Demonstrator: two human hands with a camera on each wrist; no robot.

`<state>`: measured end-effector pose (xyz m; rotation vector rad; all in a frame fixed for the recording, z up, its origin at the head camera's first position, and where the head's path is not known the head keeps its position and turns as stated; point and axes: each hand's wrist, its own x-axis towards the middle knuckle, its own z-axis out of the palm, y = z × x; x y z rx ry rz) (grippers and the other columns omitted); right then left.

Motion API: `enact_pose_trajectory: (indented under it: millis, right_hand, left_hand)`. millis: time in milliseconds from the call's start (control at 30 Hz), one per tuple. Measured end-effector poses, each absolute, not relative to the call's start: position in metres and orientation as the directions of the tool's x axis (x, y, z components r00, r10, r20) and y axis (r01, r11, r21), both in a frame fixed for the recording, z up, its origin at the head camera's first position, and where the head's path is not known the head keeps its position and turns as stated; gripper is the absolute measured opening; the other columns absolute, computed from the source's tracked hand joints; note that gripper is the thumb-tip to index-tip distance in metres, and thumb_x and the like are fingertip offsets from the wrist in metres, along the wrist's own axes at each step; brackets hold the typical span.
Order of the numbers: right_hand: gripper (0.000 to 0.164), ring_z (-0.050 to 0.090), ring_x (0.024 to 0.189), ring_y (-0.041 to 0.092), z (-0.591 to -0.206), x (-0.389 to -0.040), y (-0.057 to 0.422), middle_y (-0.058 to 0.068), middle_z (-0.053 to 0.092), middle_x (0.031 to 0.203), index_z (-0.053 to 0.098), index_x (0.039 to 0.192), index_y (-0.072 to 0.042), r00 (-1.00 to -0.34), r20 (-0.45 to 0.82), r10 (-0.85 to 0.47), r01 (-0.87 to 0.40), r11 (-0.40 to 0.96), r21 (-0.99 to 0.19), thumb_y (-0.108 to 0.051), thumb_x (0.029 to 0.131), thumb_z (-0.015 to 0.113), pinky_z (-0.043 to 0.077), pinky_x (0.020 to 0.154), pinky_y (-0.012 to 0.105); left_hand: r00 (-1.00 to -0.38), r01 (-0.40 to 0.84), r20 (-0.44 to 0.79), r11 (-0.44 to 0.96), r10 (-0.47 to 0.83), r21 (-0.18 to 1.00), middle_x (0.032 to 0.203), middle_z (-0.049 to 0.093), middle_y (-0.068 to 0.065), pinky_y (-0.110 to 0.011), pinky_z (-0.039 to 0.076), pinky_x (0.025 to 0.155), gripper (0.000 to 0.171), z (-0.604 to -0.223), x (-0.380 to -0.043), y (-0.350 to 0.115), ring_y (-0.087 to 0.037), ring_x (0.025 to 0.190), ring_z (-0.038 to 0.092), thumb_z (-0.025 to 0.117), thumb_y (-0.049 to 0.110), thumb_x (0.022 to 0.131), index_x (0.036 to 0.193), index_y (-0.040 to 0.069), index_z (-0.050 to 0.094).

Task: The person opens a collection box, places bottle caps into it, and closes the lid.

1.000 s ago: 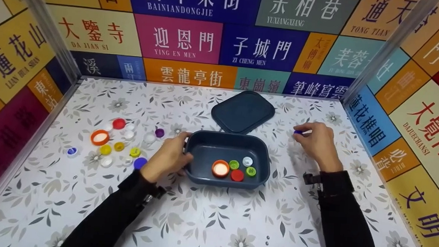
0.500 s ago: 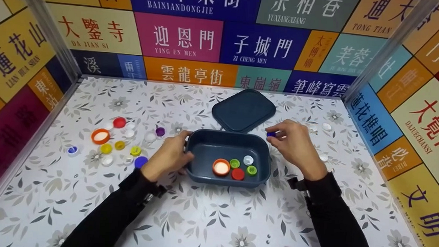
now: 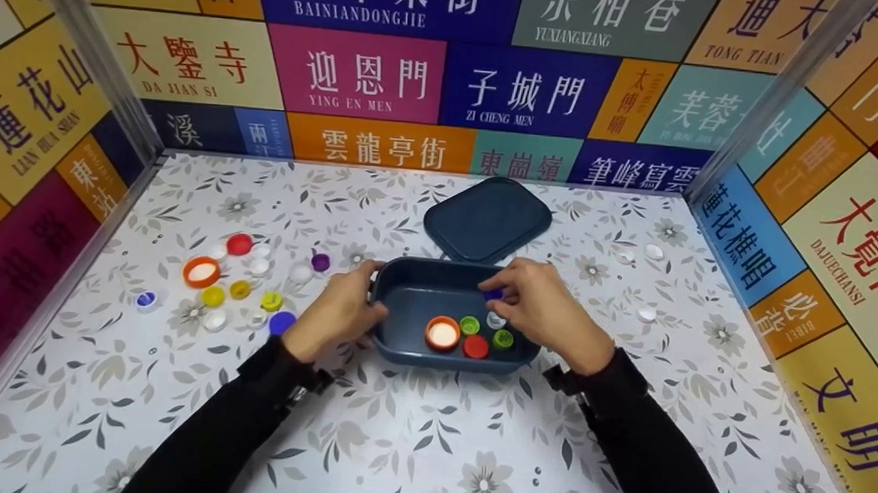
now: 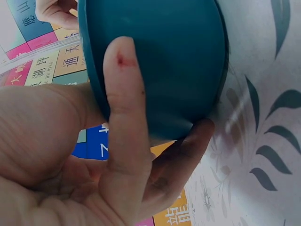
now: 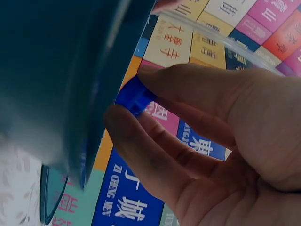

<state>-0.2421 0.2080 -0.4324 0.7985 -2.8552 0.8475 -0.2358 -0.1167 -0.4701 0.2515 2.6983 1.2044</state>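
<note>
A dark blue lunch box (image 3: 410, 361) stands uncovered with several bottle caps in it: an orange cap with a white inside (image 3: 443, 334), a red one (image 3: 476, 347), two green ones and a pale one. My left hand (image 3: 336, 307) grips the box's left end, the thumb (image 4: 123, 94) lying along its wall in the left wrist view. Over the right part of the box, my right hand (image 3: 556, 313) pinches a blue bottle cap (image 5: 135, 95) between thumb and finger. That hand covers part of the box's right rim.
Loose caps in several colours lie left of the box, among them a red one (image 3: 239, 244), an orange one (image 3: 201, 272) and a purple one (image 3: 320, 263). The dark lid (image 3: 489, 220) lies behind the box. White caps (image 3: 646, 314) sit at right. Printed panels surround the table.
My right hand has moved left with the blue bottle cap, from the table at right to above the box. My left hand has stayed on the box.
</note>
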Motion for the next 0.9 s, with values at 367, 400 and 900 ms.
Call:
enact_pose_trajectory:
  millis: [367,400,900]
  right_hand:
    - [0.025,0.078,0.099,0.03,-0.446,-0.235,0.202,0.014,0.083,0.104,0.091,0.117,-0.003,-0.806,0.1,-0.584,-0.572,0.722,-0.389,0.002,0.092,0.093,0.068,0.089,0.046]
    - [0.026,0.079,0.1,0.03,-0.447,-0.235,0.202,0.013,0.085,0.105,0.091,0.116,-0.003,-0.8,0.097,-0.592,-0.58,0.722,-0.378,0.002,0.091,0.093,0.069,0.09,0.047]
    - [0.025,0.08,0.101,0.032,-0.442,-0.232,0.208,0.018,0.083,0.109,0.09,0.12,-0.004,-0.802,0.107,-0.588,-0.576,0.712,-0.402,-0.001,0.095,0.091,0.068,0.089,0.048]
  left_hand:
    - [-0.974,0.132,-0.043,0.716,0.221,0.686,0.13,0.08,-0.029,-0.052,0.07,0.095,0.075,-0.471,-0.237,-0.117,-0.039,0.106,0.08,0.076,0.003,0.096,0.167,0.003,0.054]
    - [-0.974,0.131,-0.044,0.715,0.221,0.687,0.131,0.08,-0.03,-0.052,0.07,0.095,0.075,-0.471,-0.237,-0.117,-0.039,0.106,0.081,0.076,0.003,0.096,0.167,0.004,0.055]
    - [-0.973,0.077,-0.098,0.698,0.208,0.712,0.136,0.078,-0.032,-0.035,0.069,0.067,0.077,-0.469,-0.237,-0.115,-0.027,0.075,0.079,0.074,0.001,0.099,0.172,0.005,0.05]
